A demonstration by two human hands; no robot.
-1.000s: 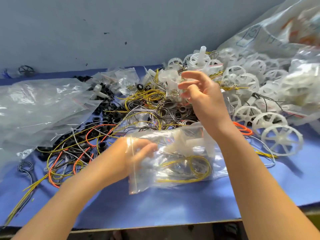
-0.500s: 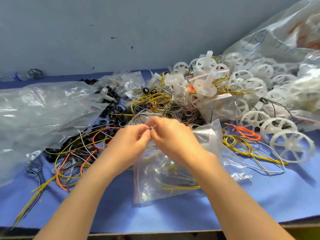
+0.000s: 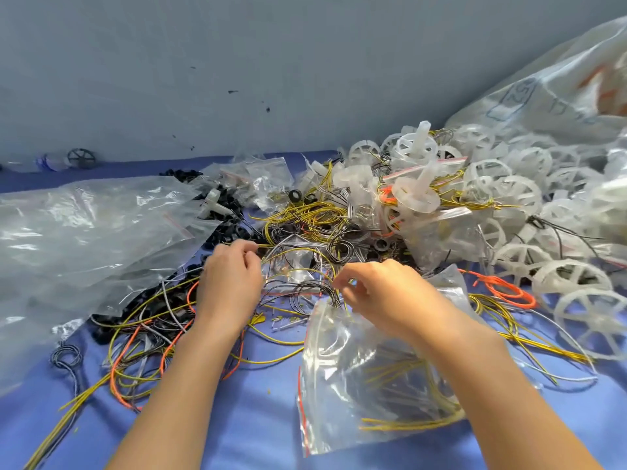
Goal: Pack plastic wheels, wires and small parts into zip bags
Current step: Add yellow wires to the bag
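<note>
Blue tabletop [image 3: 264, 418] fills the lower view, grey wall [image 3: 237, 62] behind it. Large crumpled clear plastic sheet [image 3: 84, 239] covers the left side of the table; large clear plastic sack [image 3: 559, 96] slumps at top right. Pile of white spoked plastic wheels [image 3: 515, 198] spreads down the right side from the sack, some loose wheels lying flat near the table's right edge. Tangle of yellow, black and orange wires [image 3: 305, 218] sits mid-table, mixed with small empty clear bags, trailing to lower left. Clear zip bag with red seal strip [image 3: 356, 385] lies on the tabletop right of centre, partly under the right forearm, mouth towards the tangle, yellow and dark wires visible inside. Left hand [image 3: 230, 283] is at the tangle's near edge, fingers curled, pinching a thin yellow wire [image 3: 268, 246] that runs off to the right. Right hand [image 3: 383, 293] is at the bag mouth, fingers curled and pinching a bundle of thin dark wires [image 3: 305, 290] that loops between the two hands. The hands are near each other, not touching. Orange wire coil [image 3: 505, 290] lies just right of the bag, beside the wheels. Small black plastic rings [image 3: 296, 195] are scattered in and left of the tangle. One dark spoked wheel [image 3: 81, 158] sits far left against the wall.
</note>
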